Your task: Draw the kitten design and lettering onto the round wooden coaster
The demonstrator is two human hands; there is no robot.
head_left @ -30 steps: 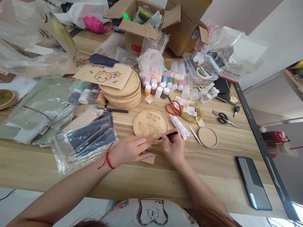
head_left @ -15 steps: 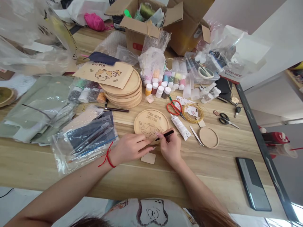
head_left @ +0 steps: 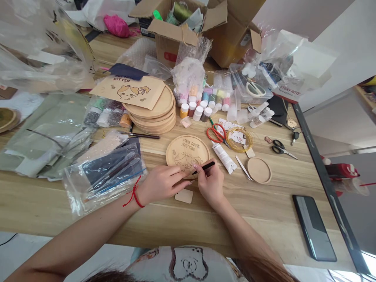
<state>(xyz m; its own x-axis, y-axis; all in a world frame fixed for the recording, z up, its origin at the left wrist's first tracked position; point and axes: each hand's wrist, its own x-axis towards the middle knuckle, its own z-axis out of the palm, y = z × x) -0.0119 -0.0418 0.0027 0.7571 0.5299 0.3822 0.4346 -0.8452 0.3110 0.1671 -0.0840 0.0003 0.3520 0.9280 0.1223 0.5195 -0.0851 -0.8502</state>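
A round wooden plate [head_left: 188,150] with line lettering and a kitten drawing lies in front of me. My left hand [head_left: 164,182], a red string at its wrist, rests over the plate's near left edge with its fingers stretched out. In my right hand [head_left: 210,181] is a slim black tool [head_left: 208,165], pinched like a pen at the plate's lower right. Its tip is hidden by fingers, so its kind is unclear. Just below the plate lies a small pale wooden tag [head_left: 183,196].
Stacked wooden plates [head_left: 158,113] carry a kitten print [head_left: 132,92]. Paint jars [head_left: 198,113], red-handled scissors [head_left: 216,135], gold wire [head_left: 246,141], a white tube [head_left: 225,157], white tweezers [head_left: 243,168], a round wooden frame [head_left: 269,172], black scissors [head_left: 279,147] and a phone [head_left: 314,229] lie around.
Both hands stay at the plate, with only a very slight shift of the right hand and its black tool. Nothing else visibly moved.
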